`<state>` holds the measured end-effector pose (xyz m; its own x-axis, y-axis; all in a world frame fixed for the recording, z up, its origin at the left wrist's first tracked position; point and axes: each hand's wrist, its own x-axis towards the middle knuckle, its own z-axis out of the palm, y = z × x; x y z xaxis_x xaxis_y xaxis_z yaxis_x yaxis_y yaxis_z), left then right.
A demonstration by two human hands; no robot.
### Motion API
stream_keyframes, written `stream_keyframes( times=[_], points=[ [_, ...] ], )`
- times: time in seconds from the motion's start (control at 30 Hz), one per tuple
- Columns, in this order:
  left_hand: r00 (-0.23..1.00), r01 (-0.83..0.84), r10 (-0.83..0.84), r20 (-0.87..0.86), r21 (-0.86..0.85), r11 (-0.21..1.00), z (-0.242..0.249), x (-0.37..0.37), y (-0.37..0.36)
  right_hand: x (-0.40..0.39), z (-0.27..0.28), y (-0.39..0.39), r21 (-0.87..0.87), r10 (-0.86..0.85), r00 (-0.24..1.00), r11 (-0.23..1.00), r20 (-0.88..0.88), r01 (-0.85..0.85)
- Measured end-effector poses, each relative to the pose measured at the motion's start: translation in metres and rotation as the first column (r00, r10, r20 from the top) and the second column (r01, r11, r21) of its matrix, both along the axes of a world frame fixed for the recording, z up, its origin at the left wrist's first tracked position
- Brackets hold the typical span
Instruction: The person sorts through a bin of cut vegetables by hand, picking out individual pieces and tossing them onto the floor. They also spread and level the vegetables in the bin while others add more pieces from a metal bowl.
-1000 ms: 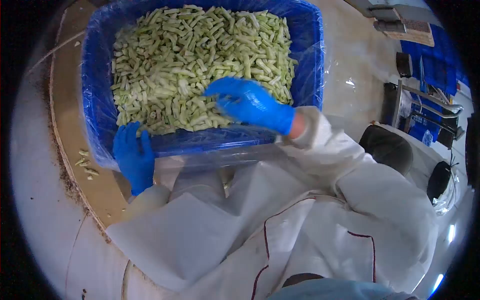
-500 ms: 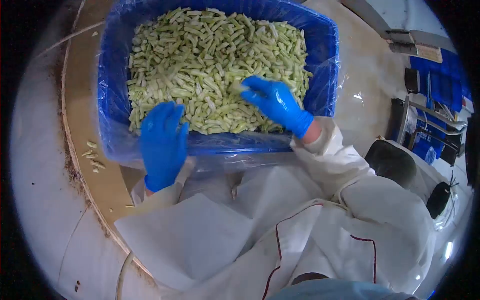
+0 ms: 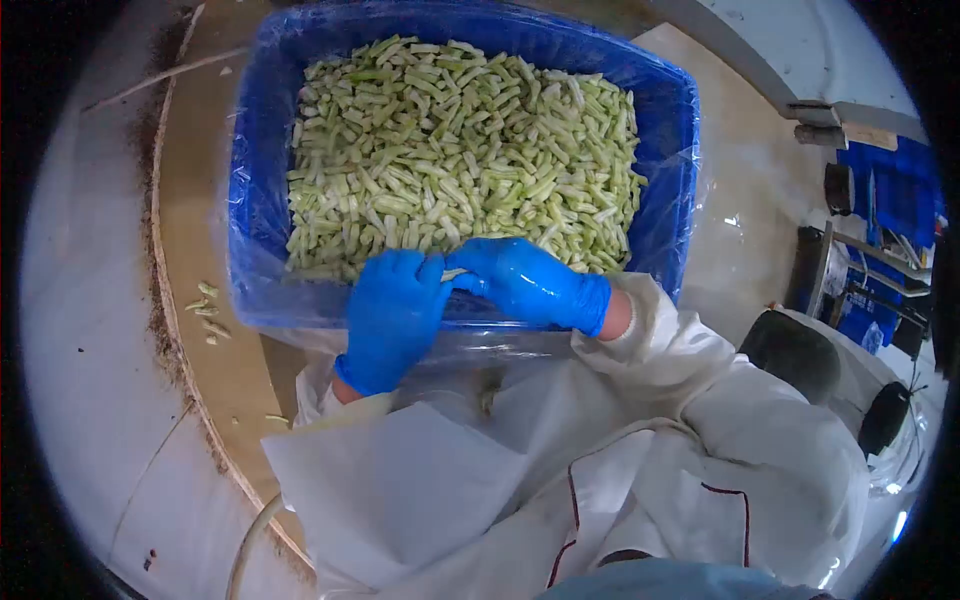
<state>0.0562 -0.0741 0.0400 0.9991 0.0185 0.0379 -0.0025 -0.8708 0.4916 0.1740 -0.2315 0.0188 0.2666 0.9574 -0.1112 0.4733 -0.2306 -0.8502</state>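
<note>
A blue crate (image 3: 668, 170) lined with clear plastic is heaped with cut pale-green bean pieces (image 3: 460, 150). Both my hands wear blue gloves and meet at the crate's near edge. My left hand (image 3: 392, 315) lies over the near rim, fingers in the beans. My right hand (image 3: 525, 282) is curled beside it, touching it, and one bean piece shows between the two hands' fingertips. I cannot tell which hand grips it. White coat sleeves cover my arms.
The crate stands on a round wooden board (image 3: 190, 250) over a pale surface. A few loose bean pieces (image 3: 208, 312) lie left of the crate. At right are a dark stool seat (image 3: 795, 352), metal frames and blue items (image 3: 895, 190).
My left hand has risen from the crate's outer side onto the near rim. My right hand has drawn back from mid-pile to meet it. The view has shifted, so the crate appears further right.
</note>
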Motion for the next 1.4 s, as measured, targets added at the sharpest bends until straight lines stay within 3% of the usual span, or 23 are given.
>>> stream_keyframes(
  times=[0.03,0.13,0.17,0.23,0.27,0.33,0.37,0.47,0.53,0.57,0.6,0.63,0.7,0.77,0.87,0.93,1.0,1.07,1.13,1.23,1.27,1.33,1.4],
  points=[
    [1.0,0.009,-0.008,-0.023,0.012,1.0,-0.004,-0.003,-0.001,-0.001,-0.002,0.0,0.041,0.023,1.0,0.999,0.021,-0.023],
    [0.997,0.067,-0.061,-0.053,0.113,0.991,-0.018,-0.012,-0.003,-0.003,-0.004,0.0,-0.113,0.143,0.978,0.986,0.15,-0.126],
    [0.995,0.089,-0.081,-0.058,0.158,0.983,-0.021,-0.015,-0.002,-0.005,-0.004,0.001,-0.071,0.109,0.987,0.992,0.12,-0.101],
    [0.993,0.106,-0.105,-0.056,0.025,0.994,-0.02,-0.017,0.007,-0.01,0.0,0.004,0.006,0.042,0.998,0.999,0.056,-0.042],
    [0.992,0.114,-0.116,-0.052,-0.043,0.993,-0.019,-0.018,0.01,-0.011,0.003,0.005,-0.052,-0.036,0.973,0.998,-0.23,0.024],
    [0.983,0.015,0.019,0.182,-0.185,0.983,-0.02,-0.023,0.009,-0.012,0.013,0.008,-0.219,-0.226,0.676,0.971,-0.702,0.097],
    [0.953,-0.016,0.095,0.289,-0.263,0.965,-0.019,-0.027,0.007,-0.011,0.012,0.007,-0.183,-0.224,0.704,0.974,-0.675,0.134],
    [0.849,-0.443,0.528,0.026,-0.511,0.737,-0.007,-0.032,0.01,0.015,0.003,0.013,-0.064,-0.222,0.788,0.972,-0.575,0.228],
    [0.9,-0.396,0.418,0.121,-0.173,0.902,-0.003,-0.019,0.022,0.041,-0.008,0.022,0.025,-0.22,0.835,0.963,-0.505,0.269],
    [0.924,-0.359,0.353,0.15,0.014,0.933,-0.003,-0.017,0.028,0.062,-0.015,0.024,0.109,-0.236,0.961,0.962,-0.143,0.252],
    [0.928,-0.365,0.359,0.101,0.047,0.93,-0.008,-0.022,0.03,0.09,-0.025,0.028,0.182,-0.247,0.939,0.962,0.238,0.206],
    [0.929,-0.371,0.368,0.05,0.079,0.925,-0.015,-0.031,0.033,0.124,-0.056,0.033,0.131,-0.398,0.896,0.916,0.196,0.378],
    [0.918,-0.382,0.39,-0.066,0.111,0.918,-0.021,-0.046,0.037,0.142,-0.093,0.056,0.047,-0.558,0.74,0.809,0.376,0.586],
    [0.895,-0.39,0.404,-0.191,0.11,0.914,-0.021,-0.054,0.041,0.123,-0.106,0.109,0.048,-0.49,0.461,0.721,0.739,0.691],
    [0.887,-0.406,0.412,-0.209,0.073,0.911,-0.025,-0.056,0.042,0.106,-0.103,0.162,-0.067,-0.373,0.587,0.803,0.719,0.592],
    [0.901,-0.396,0.406,-0.154,0.094,0.913,-0.032,-0.056,0.042,0.097,-0.131,0.18,0.156,-0.46,0.644,0.868,0.612,0.472],
    [0.911,-0.376,0.394,-0.125,0.141,0.916,-0.034,-0.052,0.041,0.067,-0.116,0.179,0.096,-0.446,0.732,0.878,0.515,0.468],
    [0.908,-0.368,0.402,-0.119,0.229,0.901,-0.033,-0.051,0.04,0.039,-0.102,0.158,0.125,-0.3,0.797,0.953,0.524,0.277],
    [0.912,-0.397,0.41,-0.017,0.221,0.891,-0.04,-0.054,0.039,0.016,-0.067,0.13,-0.027,-0.003,0.838,0.999,0.546,0.021],
    [0.912,-0.402,0.41,0.028,0.268,0.876,-0.042,-0.056,0.038,0.009,-0.072,0.079,-0.003,0.138,0.819,0.986,0.557,-0.164],
    [0.911,-0.4,0.412,0.023,0.295,0.868,-0.041,-0.057,0.037,0.021,-0.065,0.067,-0.115,0.12,0.776,0.991,0.62,-0.061],
    [0.905,-0.422,0.416,0.087,0.292,0.858,-0.044,-0.057,0.034,0.057,-0.064,0.034,-0.059,-0.013,0.795,0.996,0.607,0.062],
    [0.9,-0.435,0.419,0.123,0.322,0.841,-0.045,-0.057,0.035,0.094,-0.063,0.001,-0.178,-0.035,0.777,0.966,0.628,0.187]
  ],
)
